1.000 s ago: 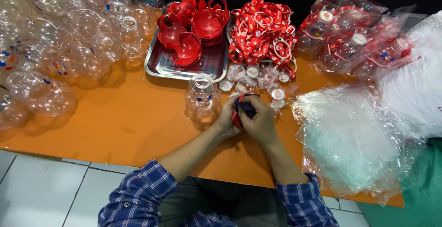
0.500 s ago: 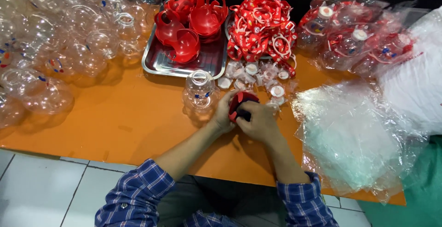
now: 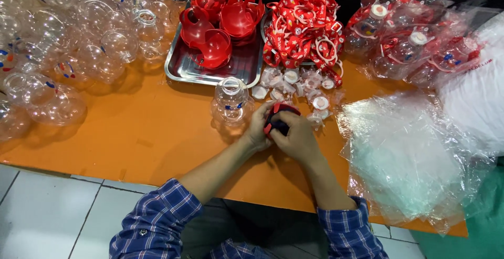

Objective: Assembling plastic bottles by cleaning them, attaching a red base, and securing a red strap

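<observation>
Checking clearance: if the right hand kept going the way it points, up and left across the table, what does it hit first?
The red piece it already grips with the left hand. Beyond that, probably the clear bottle, though depth is hard to judge.

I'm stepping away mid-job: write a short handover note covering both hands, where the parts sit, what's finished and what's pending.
Left hand and right hand: both closed together around one small red plastic piece over the orange table; its dark middle is mostly hidden.
Parts: a clear round plastic bottle stands upright, uncapped, just left of the hands. Red plastic holders fill the steel tray; red-and-white straps and small clear caps lie behind the hands.
Done: bagged bottles at far right.
Left: many bare clear bottles at far left; empty clear bags at right.
</observation>
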